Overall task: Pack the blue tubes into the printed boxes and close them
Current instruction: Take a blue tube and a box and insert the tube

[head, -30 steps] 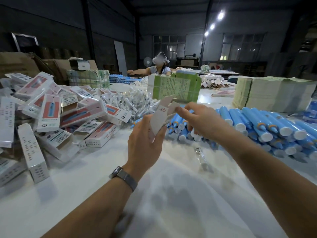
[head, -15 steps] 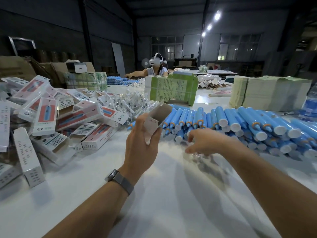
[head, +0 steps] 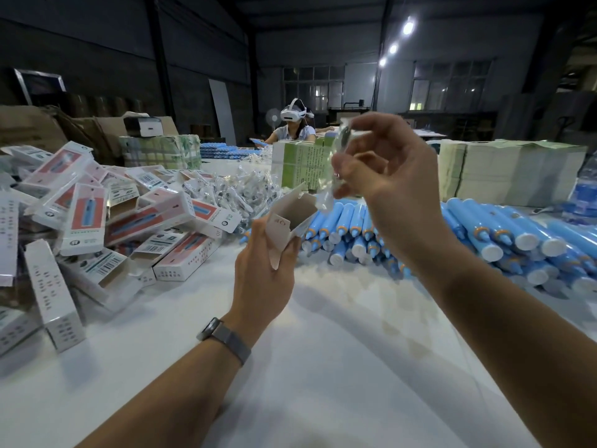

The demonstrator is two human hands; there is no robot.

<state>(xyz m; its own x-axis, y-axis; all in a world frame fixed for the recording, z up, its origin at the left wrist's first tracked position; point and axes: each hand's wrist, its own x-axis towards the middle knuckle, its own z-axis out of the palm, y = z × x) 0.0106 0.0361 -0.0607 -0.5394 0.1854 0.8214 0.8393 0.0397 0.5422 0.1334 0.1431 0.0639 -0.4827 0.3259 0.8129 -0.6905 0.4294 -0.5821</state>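
My left hand (head: 265, 279) grips a printed box (head: 289, 218) with its open end tilted up toward the right. Just above that opening, my right hand (head: 381, 169) pinches a small clear plastic packet (head: 339, 156) that hangs down to the box mouth. Several blue tubes (head: 478, 231) with white caps lie in rows on the white table (head: 323, 367), behind and to the right of my hands. A heap of printed boxes (head: 90, 215) with red and blue artwork is piled at the left.
Clear packets (head: 232, 189) lie in a pile behind the boxes. Green leaflet bundles (head: 300, 166) and tall paper stacks (head: 507, 173) stand at the back. A water bottle (head: 581, 192) is at the right edge. A person with a headset (head: 294, 124) sits across the table.
My right hand went down to the table by the tubes, picked up the clear packet and lifted it above the box opening. The left hand kept holding the box.
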